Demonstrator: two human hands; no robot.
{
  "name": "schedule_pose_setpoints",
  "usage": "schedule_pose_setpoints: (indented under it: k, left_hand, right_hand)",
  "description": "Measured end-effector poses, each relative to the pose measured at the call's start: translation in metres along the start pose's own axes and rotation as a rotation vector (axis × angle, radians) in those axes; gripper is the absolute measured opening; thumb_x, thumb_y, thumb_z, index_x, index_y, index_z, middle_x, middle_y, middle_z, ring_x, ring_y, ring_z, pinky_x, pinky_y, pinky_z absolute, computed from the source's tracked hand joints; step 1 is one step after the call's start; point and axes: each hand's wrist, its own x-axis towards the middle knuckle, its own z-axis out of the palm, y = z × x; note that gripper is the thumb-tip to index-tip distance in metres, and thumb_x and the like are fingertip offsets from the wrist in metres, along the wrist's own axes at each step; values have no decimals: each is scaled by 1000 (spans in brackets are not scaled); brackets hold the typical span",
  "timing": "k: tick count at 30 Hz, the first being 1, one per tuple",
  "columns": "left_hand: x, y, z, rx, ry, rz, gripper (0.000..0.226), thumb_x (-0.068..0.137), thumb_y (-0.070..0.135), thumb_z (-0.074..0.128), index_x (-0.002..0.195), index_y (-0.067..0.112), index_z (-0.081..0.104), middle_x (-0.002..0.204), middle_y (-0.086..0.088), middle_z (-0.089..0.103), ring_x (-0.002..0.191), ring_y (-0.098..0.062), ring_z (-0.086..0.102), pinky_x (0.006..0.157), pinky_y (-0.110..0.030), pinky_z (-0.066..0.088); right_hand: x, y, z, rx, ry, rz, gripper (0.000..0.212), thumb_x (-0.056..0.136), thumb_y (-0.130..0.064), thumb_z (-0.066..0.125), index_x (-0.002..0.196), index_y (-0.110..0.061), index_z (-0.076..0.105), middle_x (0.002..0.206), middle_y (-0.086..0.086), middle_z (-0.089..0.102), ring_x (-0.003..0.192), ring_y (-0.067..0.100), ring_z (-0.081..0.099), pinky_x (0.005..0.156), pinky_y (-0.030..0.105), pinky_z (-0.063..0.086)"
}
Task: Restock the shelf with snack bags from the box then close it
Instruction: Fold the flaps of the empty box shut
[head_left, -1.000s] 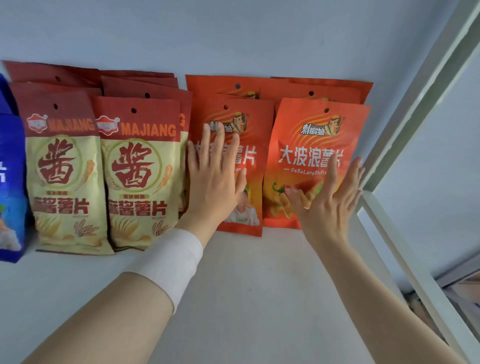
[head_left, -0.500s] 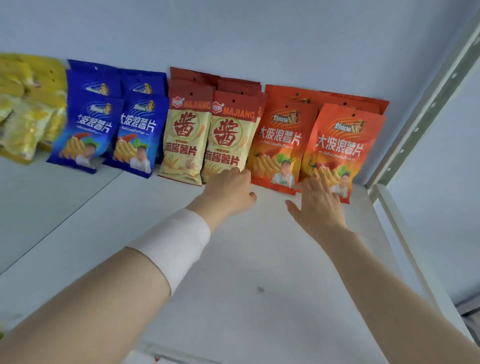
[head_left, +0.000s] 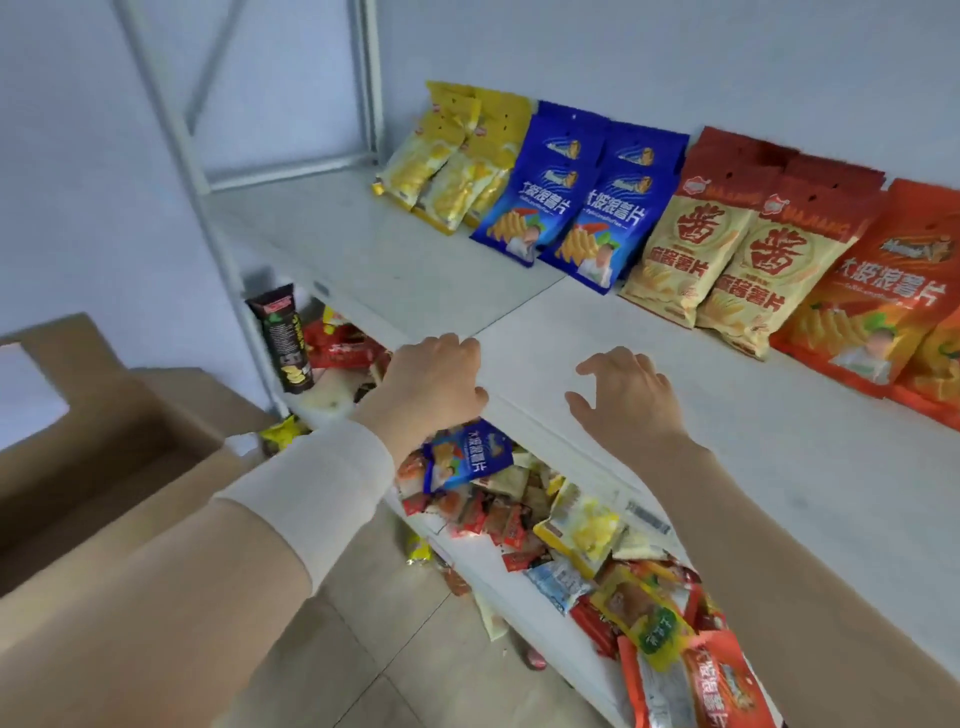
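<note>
Snack bags lean in a row against the back wall of the white shelf (head_left: 701, 467): yellow bags (head_left: 452, 161), blue bags (head_left: 571, 202), cream and dark-red bags (head_left: 727, 244) and orange bags (head_left: 878, 301). My left hand (head_left: 434, 384) hovers at the shelf's front edge with fingers loosely curled and nothing in it. Just right of it, my right hand (head_left: 626, 395) is over the shelf, fingers spread and relaxed, empty. The cardboard box (head_left: 93, 457) stands open at the lower left, and no bag shows inside it.
The lower shelf (head_left: 535, 608) holds a loose heap of small snack packets (head_left: 566, 525) and a black chip canister (head_left: 283, 338) at its left end. White shelf uprights (head_left: 176, 130) rise at the left. Tiled floor (head_left: 415, 675) shows below.
Both hands have pulled back from the orange bags toward the shelf's front edge. The view has swung left and down, bringing the box and the lower shelf into sight.
</note>
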Motion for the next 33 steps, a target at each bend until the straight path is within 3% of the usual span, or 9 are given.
schedule_pose_setpoints:
  k: [4, 14, 20, 23, 26, 30, 33]
  left_hand:
    - [-62, -116, -2, 6, 19, -152, 37, 89, 34, 49, 120, 14, 49, 118, -4, 55, 105, -27, 57, 79, -35, 47]
    - [-232, -356, 52, -6, -85, -589, 34, 92, 30, 44, 123, 15, 46, 113, -4, 52, 101, -23, 53, 77, -31, 41]
    - [-290, -454, 100, -113, -156, -904, 29, 89, 30, 47, 115, 17, 48, 112, -3, 52, 105, -24, 52, 76, -31, 38]
    - [-303, -492, 129, -291, -151, -1082, 27, 89, 30, 48, 113, 18, 47, 111, -2, 53, 101, -23, 53, 84, -33, 45]
    - [-314, -520, 158, -533, -67, -1312, 25, 89, 32, 49, 112, 21, 48, 111, 2, 56, 99, -21, 56, 84, -32, 45]
    - [-334, -543, 201, -902, 98, -1644, 24, 90, 32, 51, 111, 21, 52, 111, 2, 60, 97, -19, 54, 82, -28, 38]
    - [-355, -559, 235, -1095, 250, -1828, 29, 93, 32, 50, 116, 15, 51, 124, -3, 57, 112, -21, 52, 84, -28, 36]
  right_hand:
    - [6, -118, 31, 6, -6, -137, 40, 93, -36, 47, 128, -18, 49, 130, 5, 47, 122, 24, 41, 98, 37, 36]
    - [10, -383, 145, -27, -155, -545, 38, 91, -37, 48, 123, -16, 52, 125, 6, 50, 118, 25, 44, 93, 37, 41]
    - [25, -491, 210, 42, -212, -740, 26, 76, -19, 68, 98, -7, 65, 96, 13, 62, 89, 36, 59, 69, 41, 46]
    - [36, -530, 246, 22, -291, -816, 29, 84, -26, 60, 109, -12, 61, 106, 8, 58, 99, 31, 56, 77, 38, 44]
    - [42, -560, 285, 10, -414, -895, 26, 75, -23, 70, 96, -8, 66, 92, 11, 61, 85, 35, 60, 67, 37, 44]
    - [53, -591, 339, -36, -550, -963, 32, 85, -30, 60, 113, -13, 61, 109, 7, 58, 104, 30, 55, 83, 39, 44]
    - [55, -614, 379, -105, -644, -1010, 38, 93, -40, 46, 127, -23, 48, 127, -2, 49, 120, 19, 44, 94, 30, 38]
